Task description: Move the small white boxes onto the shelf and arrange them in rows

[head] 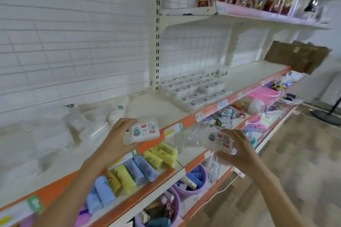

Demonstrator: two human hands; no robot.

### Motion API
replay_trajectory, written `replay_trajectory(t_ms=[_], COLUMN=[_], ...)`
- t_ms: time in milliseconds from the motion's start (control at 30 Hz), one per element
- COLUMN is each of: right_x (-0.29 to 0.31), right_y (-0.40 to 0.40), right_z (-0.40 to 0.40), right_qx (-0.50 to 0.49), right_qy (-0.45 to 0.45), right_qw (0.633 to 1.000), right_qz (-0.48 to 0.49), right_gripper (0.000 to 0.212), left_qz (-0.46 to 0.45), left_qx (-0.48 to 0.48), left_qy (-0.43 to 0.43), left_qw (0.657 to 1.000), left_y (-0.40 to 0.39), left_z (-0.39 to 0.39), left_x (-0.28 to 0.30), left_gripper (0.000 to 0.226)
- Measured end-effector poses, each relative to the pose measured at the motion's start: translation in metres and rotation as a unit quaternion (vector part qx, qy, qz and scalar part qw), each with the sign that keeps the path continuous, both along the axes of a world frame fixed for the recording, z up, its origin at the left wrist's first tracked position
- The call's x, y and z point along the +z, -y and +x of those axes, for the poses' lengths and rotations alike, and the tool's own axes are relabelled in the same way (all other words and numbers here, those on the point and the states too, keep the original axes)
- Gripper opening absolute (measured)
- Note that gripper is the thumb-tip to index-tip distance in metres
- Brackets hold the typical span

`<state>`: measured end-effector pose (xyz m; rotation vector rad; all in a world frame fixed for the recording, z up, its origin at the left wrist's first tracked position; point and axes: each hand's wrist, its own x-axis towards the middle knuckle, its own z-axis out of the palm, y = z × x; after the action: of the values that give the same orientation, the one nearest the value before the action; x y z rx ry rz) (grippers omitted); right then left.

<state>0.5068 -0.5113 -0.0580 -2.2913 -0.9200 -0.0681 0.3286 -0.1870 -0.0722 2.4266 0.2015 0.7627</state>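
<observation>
Bright, even indoor light with soft, faint shadows. The whole picture is smeared by motion blur, strongest on the white brick wall (pixel 70 42) and floor (pixel 295 153). Wide-angle distortion bends the shelf (pixel 249 72) edges.

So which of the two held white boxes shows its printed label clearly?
The small white rectangular box in the left hand; the right hand's box is blurred.
</observation>
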Motion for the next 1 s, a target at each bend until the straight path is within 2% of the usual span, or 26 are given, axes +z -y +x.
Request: replay_trajectory(t_ms=[233,433,633,800,1000], right_x=[-0.014,-0.015,0.007,0.026,0.035], right_y=[0.05,0.061,0.044,0.013,-0.05], right_z=[0.044,0.116,0.21,0.283,0.341], right_qx=[-0.042,-0.058,-0.057,-0.053,0.049], right_qy=[0.019,0.014,0.021,0.023,0.049], right_qw=[0.999,0.998,0.998,0.998,0.998], right_qz=[0.006,0.007,0.001,-0.01,-0.007], right_gripper=[0.068,0.072,0.072,0.071,0.069], left_qz=[0.008,-0.004,0.002,-0.001,-0.001], left_qx=[-0.023,-0.052,-0.048,-0.003,0.041], left_qy=[-0.02,-0.014,0.028,0.029,0.022], left_qw=[1.0,0.999,0.998,1.0,0.999], left_y=[0.037,0.045,0.034,0.012,-0.007], left_z=[0.082,0.173,0.257,0.303,0.321], left_x=[-0.008,-0.008,0.006,0.019,0.026], left_gripper=[0.067,0.066,0.063,0.064,0.066])
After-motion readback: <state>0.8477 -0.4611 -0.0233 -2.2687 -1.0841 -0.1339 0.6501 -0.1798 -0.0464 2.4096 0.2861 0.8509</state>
